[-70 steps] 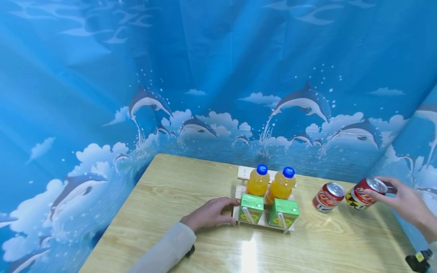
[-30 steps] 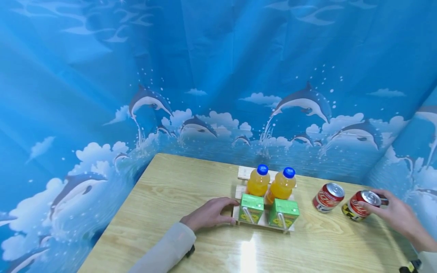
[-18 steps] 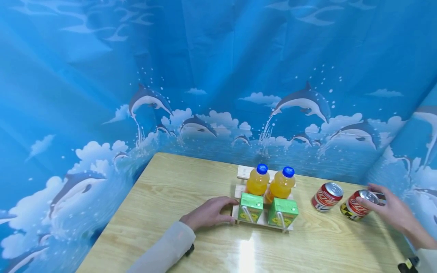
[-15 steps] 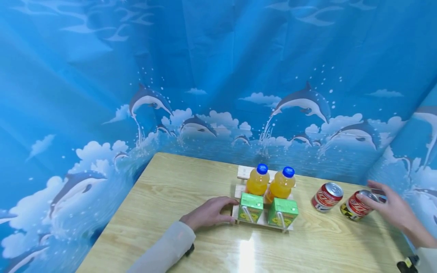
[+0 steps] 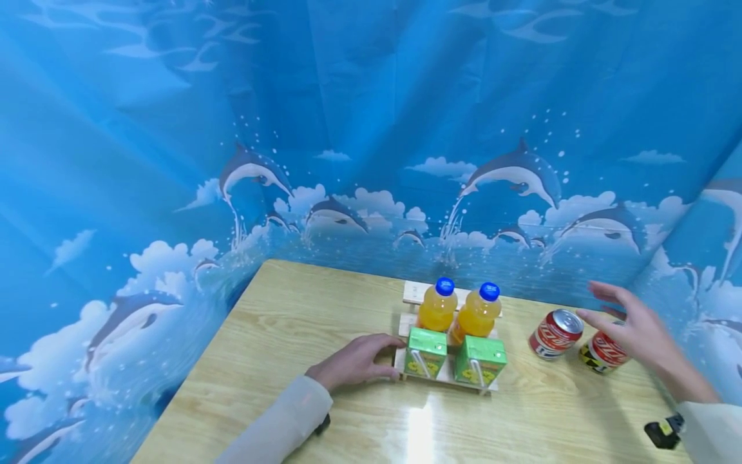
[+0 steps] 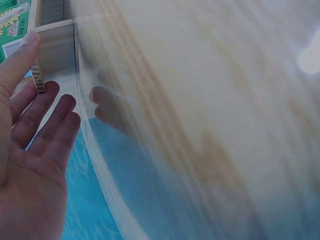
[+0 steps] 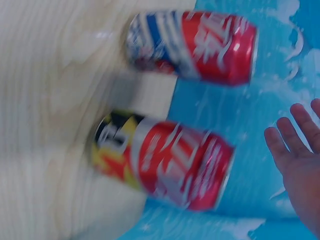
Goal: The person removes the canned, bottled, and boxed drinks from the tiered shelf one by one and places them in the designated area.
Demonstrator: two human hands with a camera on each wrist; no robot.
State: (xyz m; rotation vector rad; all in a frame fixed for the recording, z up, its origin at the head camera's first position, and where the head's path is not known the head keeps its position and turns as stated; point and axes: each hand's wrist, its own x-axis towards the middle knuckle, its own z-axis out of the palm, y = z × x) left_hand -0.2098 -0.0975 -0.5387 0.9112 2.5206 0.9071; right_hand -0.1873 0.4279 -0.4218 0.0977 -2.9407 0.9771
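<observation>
Lift empty, splayed right hand clear of cans near far bench edge; relaxed left hand merely touches rack

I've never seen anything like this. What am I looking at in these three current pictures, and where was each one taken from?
No machine here: these are a person's two bare hands. The wide picture comes from a camera worn on the head; the two smaller ones come from cameras on the wrists.

On the table stands a wooden rack bearing two orange drink bottles and, in front, two green drink boxes. Two red cans stand to the right.

The left hand touches the rack's end. The right hand, fingers spread, is near the cans and holds nothing.
</observation>
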